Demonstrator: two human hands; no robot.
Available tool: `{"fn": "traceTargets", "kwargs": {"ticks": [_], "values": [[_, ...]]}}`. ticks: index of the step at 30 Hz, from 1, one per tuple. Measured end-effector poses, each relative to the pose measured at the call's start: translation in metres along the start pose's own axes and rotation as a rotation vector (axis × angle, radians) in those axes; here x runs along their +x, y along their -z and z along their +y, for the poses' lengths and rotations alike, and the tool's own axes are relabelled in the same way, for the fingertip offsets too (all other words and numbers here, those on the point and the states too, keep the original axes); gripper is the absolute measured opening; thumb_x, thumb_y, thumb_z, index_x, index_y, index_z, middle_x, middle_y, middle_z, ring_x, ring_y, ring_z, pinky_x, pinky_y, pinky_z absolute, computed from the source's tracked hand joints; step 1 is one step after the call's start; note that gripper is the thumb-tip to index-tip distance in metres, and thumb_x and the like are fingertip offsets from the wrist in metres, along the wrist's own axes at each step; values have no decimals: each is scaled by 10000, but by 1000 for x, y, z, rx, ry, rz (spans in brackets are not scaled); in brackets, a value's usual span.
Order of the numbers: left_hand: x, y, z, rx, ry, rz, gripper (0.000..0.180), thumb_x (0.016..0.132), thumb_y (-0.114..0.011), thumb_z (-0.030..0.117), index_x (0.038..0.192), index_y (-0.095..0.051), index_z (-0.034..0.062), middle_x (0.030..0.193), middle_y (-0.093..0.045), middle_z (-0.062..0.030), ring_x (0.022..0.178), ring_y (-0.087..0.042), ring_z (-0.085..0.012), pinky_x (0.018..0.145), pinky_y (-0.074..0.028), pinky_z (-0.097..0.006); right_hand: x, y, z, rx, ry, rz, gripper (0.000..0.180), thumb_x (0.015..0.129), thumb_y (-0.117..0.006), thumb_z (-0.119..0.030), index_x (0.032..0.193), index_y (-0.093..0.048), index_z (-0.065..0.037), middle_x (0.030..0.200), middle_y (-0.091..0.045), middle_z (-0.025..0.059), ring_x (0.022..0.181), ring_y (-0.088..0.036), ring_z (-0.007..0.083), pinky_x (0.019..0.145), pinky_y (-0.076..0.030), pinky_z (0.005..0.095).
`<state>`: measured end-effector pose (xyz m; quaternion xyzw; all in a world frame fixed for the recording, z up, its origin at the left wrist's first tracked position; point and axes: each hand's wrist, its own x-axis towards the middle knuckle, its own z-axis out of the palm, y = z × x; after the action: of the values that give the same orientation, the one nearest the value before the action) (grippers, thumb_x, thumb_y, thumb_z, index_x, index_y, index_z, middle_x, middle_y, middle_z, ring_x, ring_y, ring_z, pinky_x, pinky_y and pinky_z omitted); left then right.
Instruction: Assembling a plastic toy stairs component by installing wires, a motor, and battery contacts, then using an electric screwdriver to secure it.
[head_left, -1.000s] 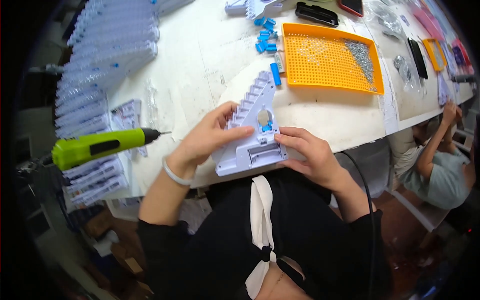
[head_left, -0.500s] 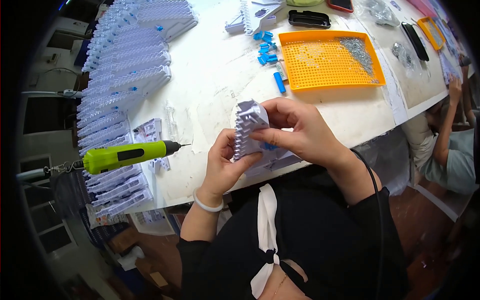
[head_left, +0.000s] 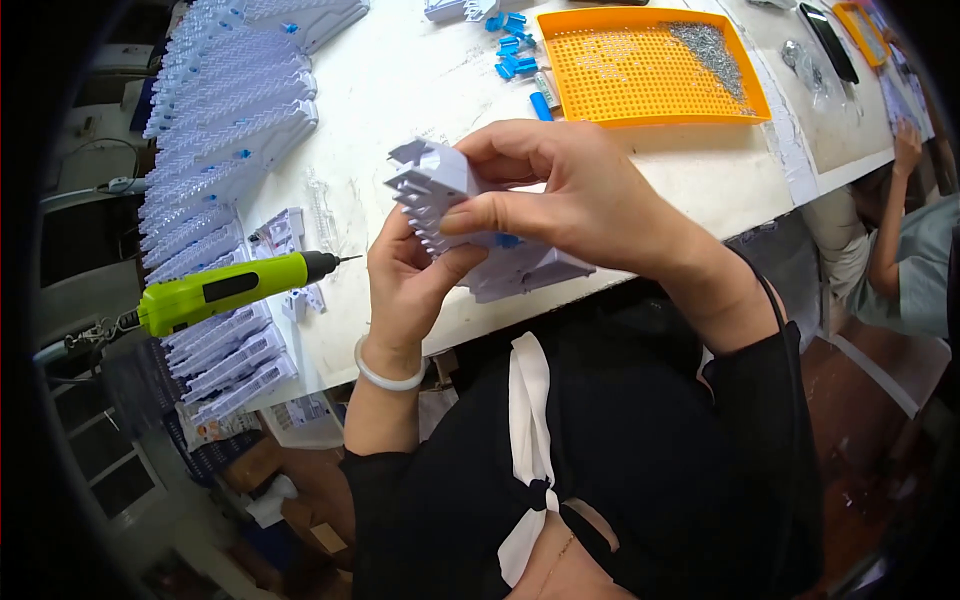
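Observation:
Between my two hands is a pale lavender plastic part (head_left: pixel 432 177) with a row of teeth along its left edge, held tilted above the table's front edge. My left hand (head_left: pixel 415 275) grips its lower left side, thumb across the front. From the right, my right hand (head_left: pixel 560 195) pinches the upper part, thumb on the face and fingers behind. A small blue piece (head_left: pixel 508 241) shows on it under my right hand. Another pale plastic piece (head_left: pixel 530 275) shows below; whether it is joined to the held part I cannot tell.
A green electric screwdriver (head_left: pixel 225 290) hangs at the left, its bit toward my left hand. Behind it are stacked toothed plastic parts (head_left: pixel 225 120). A yellow perforated tray (head_left: pixel 620 118) with small metal screws stands at the back, blue clips (head_left: pixel 512 45) beside it. Another person's hand (head_left: pixel 907 148) is far right.
Both hands have moved left and slightly up in the picture with the toothed part, which now leans further left. The background has shifted upward and left as the view moved.

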<state>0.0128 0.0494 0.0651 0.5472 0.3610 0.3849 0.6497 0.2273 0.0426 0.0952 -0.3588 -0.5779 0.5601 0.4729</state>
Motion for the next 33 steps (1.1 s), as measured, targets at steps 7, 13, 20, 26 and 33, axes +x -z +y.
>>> {"fn": "traceTargets", "kwargs": {"ticks": [7,13,20,26,33], "values": [[-19,15,-8,-156,-177,157,421,803,-783,3,1175,-588,-28,1064,-699,-106,944,-669,-181,852,-520,-286,-41,11,-1,-403,248,45,731,689,-887,-360,1230,-579,25,1089,-652,157,980,-656,281,860,-538,356],[-17,8,-7,-104,-180,173,437,818,-792,33,1191,-575,-33,1053,-706,-111,940,-668,-176,850,-517,-281,-45,3,15,-463,208,121,502,723,-871,-166,1131,-632,4,980,-642,112,870,-649,214,779,-533,310],[-12,8,5,75,-62,69,444,822,-814,83,1191,-590,-22,1045,-705,-97,907,-676,-160,793,-538,-273,-48,4,29,-341,120,87,429,753,-850,-161,1088,-645,11,946,-643,95,851,-634,178,770,-519,281],[11,5,7,-64,74,122,362,852,-791,115,1148,-625,-10,1032,-706,-87,927,-658,-146,846,-519,-280,-40,4,44,-140,-107,101,382,804,-822,-204,1078,-655,2,953,-660,57,862,-621,139,772,-513,266],[42,24,-9,-74,254,14,308,945,-700,223,1164,-628,19,1031,-701,-47,939,-636,-111,847,-509,-267,-31,1,60,10,-296,171,320,841,-795,-232,1007,-681,17,884,-701,56,766,-632,99,679,-515,250]]}}
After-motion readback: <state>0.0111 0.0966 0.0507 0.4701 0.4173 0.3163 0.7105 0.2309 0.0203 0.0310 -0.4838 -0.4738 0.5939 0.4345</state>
